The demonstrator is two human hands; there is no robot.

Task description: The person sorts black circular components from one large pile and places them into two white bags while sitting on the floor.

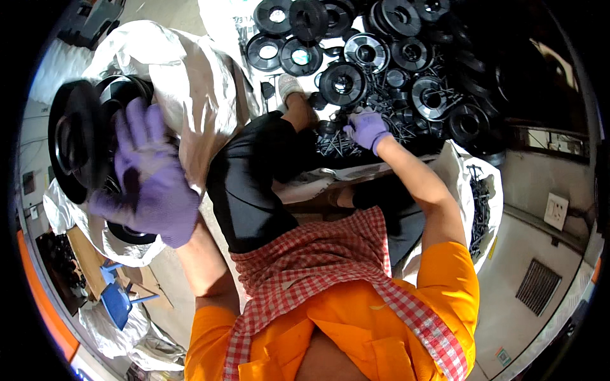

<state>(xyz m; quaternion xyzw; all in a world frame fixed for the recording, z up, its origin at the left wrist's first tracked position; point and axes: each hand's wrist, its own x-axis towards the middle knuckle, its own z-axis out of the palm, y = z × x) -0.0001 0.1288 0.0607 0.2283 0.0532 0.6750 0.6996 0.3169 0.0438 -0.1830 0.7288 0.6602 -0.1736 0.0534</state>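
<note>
My left hand (146, 184), in a purple glove, is open with its fingers spread, at the mouth of a white woven sack on the left. Right beside its fingers, a large black plastic spool (77, 141) stands on edge, slightly blurred; more black spools (124, 89) lie behind it in the sack. Farther off, my gloved right hand (368, 129) has its fingers curled over the near edge of a heap of black parts. What those fingers hold, if anything, is hidden. Around it are thin black sticks (335, 145) and round black spools (343, 84).
The white sack (210, 82) bulges beside my left leg. Another white bag (481, 209), holding thin black sticks, is at my right. A blue stool (117, 301) lies at the lower left. A wall with a socket (556, 211) and a vent (537, 287) stands at the right.
</note>
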